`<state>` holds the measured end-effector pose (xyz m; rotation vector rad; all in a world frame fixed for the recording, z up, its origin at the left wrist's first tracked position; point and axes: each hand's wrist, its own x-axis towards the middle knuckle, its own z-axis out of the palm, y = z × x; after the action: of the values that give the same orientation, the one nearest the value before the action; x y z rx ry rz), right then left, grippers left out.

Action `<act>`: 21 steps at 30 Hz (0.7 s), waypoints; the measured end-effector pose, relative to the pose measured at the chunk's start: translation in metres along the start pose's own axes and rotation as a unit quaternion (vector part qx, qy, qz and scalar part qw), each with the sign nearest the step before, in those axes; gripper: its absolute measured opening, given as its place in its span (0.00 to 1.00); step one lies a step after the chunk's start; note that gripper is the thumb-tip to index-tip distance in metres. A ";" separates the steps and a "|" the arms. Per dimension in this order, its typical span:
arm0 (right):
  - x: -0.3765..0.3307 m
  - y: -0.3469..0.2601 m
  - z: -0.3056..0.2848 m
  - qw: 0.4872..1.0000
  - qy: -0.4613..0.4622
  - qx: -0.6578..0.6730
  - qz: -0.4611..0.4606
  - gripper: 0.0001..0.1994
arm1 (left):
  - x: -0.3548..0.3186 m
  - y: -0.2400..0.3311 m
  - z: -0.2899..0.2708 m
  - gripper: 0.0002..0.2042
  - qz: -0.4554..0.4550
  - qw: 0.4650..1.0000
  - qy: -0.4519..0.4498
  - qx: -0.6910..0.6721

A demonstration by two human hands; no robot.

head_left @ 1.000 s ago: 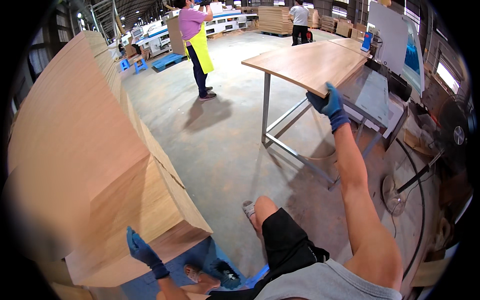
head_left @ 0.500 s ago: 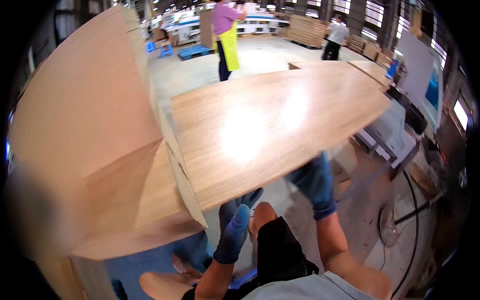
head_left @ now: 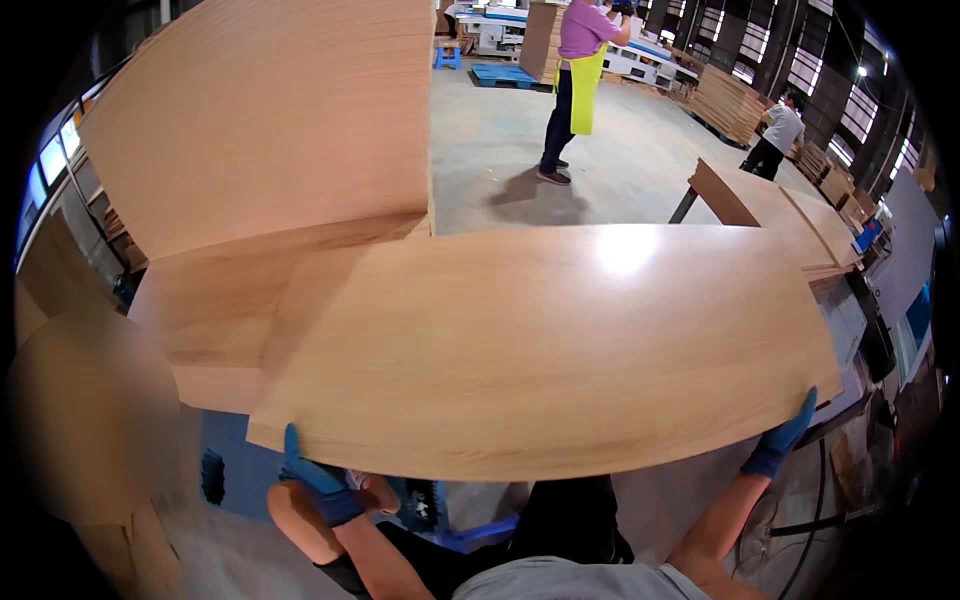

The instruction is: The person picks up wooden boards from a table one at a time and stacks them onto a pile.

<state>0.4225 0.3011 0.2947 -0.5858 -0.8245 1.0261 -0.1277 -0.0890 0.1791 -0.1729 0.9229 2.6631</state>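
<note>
A wide wood-grain panel [head_left: 540, 350] lies broadside in front of me, its left end overlapping another wood-grain panel [head_left: 210, 315]. My left hand [head_left: 318, 482], in a blue glove, grips its near left corner, thumb on top and fingers hidden underneath. At the near right corner, my right hand [head_left: 787, 436], gloved the same way, holds the edge with its thumb up along it. Behind the left end stands a tall board [head_left: 280, 120] with a plain light brown face.
A person in a yellow apron [head_left: 583, 95] stands beyond the panel; another person [head_left: 780, 130] is farther right near stacked boards [head_left: 728, 102]. More panels [head_left: 770, 205] lie at the right. A blue pallet [head_left: 503, 76] is far back. Something blurred and brown [head_left: 90, 420] fills the left foreground.
The panel has gone from slanted to nearly square in front of me. My hands have spread apart to its two near corners; the right hand was blurred and near the edge's middle. The view has turned.
</note>
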 end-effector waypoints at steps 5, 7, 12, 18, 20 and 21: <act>-0.084 0.070 0.025 0.989 0.003 0.045 0.138 0.19 | 0.023 0.062 -0.008 0.28 0.051 0.997 0.063 0.011; -0.108 0.145 0.001 0.968 0.044 0.079 0.234 0.21 | 0.044 0.087 -0.007 0.28 0.133 0.987 0.057 0.066; -0.241 0.188 0.125 0.883 -0.228 0.026 0.409 0.22 | 0.153 0.122 -0.103 0.24 0.172 0.979 0.043 0.101; -0.277 0.166 0.196 0.591 -0.396 -0.084 0.698 0.15 | 0.171 0.028 -0.082 0.28 0.224 0.942 0.107 0.226; -0.278 0.169 0.210 0.780 -0.400 -0.162 0.454 0.10 | 0.186 0.031 -0.091 0.31 0.272 0.913 0.113 0.282; -0.272 0.173 0.225 0.823 -0.394 -0.252 0.323 0.08 | 0.195 0.039 -0.098 0.31 0.285 0.895 0.136 0.316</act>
<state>0.0769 0.1367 0.2067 -0.9437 -1.7391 1.7416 -0.3236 -0.1281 0.0831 -0.1332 2.1638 2.6710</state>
